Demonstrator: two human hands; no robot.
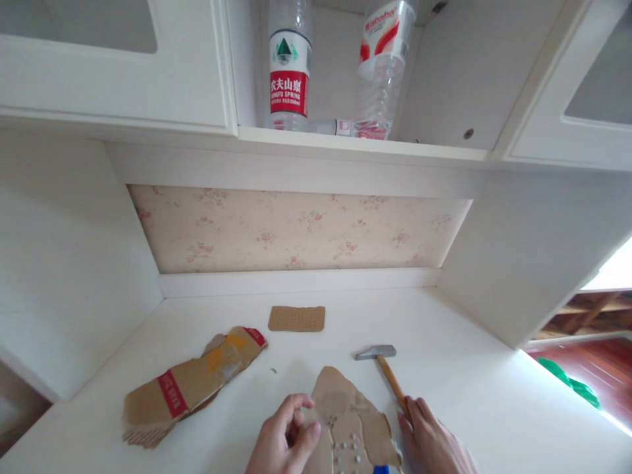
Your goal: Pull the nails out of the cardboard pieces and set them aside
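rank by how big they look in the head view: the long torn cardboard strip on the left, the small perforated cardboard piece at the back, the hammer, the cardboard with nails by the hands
1. Long cardboard strip, largest.
2. Cardboard with nails; cut off by the frame edge and nearest the camera, so its rank is unsure.
3. Hammer; handle partly under the right hand.
4. Small perforated piece, smallest, though farthest away.

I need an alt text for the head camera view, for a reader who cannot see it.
Two bare hands rest on a white desk: the left hand pinches something small over a torn cardboard piece studded with small nails, and the right hand lies on the handle of a hammer. More cardboard scraps lie left; plastic bottles stand on a shelf above.
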